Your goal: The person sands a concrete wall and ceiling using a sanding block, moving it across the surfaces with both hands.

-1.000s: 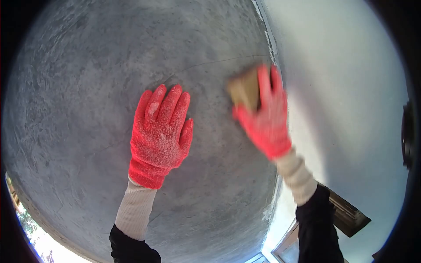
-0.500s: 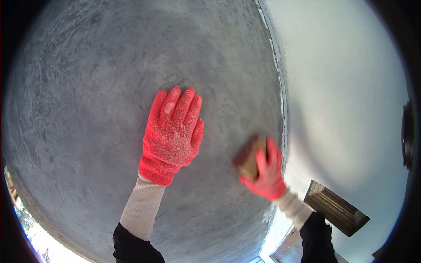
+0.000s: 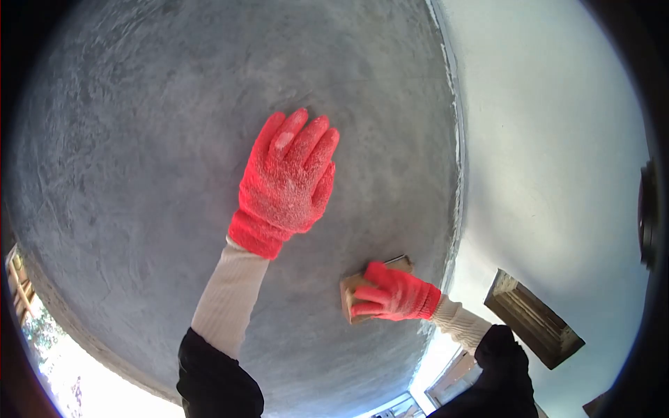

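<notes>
My left hand (image 3: 289,182), in a dusty red glove, lies flat on the grey plastered wall (image 3: 174,139) with its fingers stretched out. Lower and to the right, my right hand (image 3: 397,292), gloved in red as well, grips a tan sanding block (image 3: 350,289) against the same surface. The face of the block that meets the wall is hidden, and my fingers cover much of its back.
A pale, smooth wall (image 3: 536,139) meets the grey one along a rough whitish corner line (image 3: 456,139). At right is a recessed brown wooden opening (image 3: 535,319). Bright daylight and foliage (image 3: 43,334) show past the grey wall's edge at lower left.
My right hand has moved down and left with the sanding block and turned, laying the block against the wall. My left hand appears slightly higher and further right in view.
</notes>
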A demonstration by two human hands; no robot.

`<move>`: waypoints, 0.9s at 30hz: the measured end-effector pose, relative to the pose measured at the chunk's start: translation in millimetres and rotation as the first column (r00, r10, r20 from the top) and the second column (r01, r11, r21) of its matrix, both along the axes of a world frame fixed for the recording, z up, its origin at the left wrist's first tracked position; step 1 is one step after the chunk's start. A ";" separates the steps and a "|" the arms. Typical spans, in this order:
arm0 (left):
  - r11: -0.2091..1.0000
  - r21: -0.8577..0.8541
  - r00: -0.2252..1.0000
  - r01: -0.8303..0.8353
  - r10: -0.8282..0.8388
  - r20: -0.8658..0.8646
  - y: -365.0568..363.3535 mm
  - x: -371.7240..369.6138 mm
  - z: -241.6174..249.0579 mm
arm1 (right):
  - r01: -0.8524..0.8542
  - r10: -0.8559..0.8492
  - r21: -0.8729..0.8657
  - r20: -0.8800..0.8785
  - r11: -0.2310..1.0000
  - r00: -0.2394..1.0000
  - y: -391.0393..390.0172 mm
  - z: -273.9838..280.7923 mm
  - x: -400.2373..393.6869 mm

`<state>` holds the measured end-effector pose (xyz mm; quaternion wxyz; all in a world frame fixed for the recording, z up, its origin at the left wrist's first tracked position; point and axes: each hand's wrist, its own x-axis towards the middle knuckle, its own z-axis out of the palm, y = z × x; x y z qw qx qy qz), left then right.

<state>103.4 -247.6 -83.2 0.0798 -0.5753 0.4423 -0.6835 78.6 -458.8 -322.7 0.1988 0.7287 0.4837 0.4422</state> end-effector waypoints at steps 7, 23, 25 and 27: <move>0.991 -0.012 0.990 -0.136 0.136 0.019 70.7 -35.6 13.5 | -0.154 -0.186 0.892 0.253 0.426 0.950 -31.8 182.9 -3.3; 0.944 -0.203 0.965 -0.261 0.263 -0.017 102.0 -25.7 15.3 | -0.097 -0.115 0.850 0.181 0.518 0.977 -17.6 160.6 -6.5; 0.942 -0.205 0.964 -0.264 0.263 -0.034 102.0 -26.5 14.3 | 0.007 0.054 0.998 -0.011 0.067 0.998 -35.5 193.3 0.5; 0.937 -0.210 0.960 -0.279 0.278 -0.033 101.0 -26.9 14.1 | -0.034 -0.104 0.991 0.047 0.128 0.993 -20.1 167.6 14.1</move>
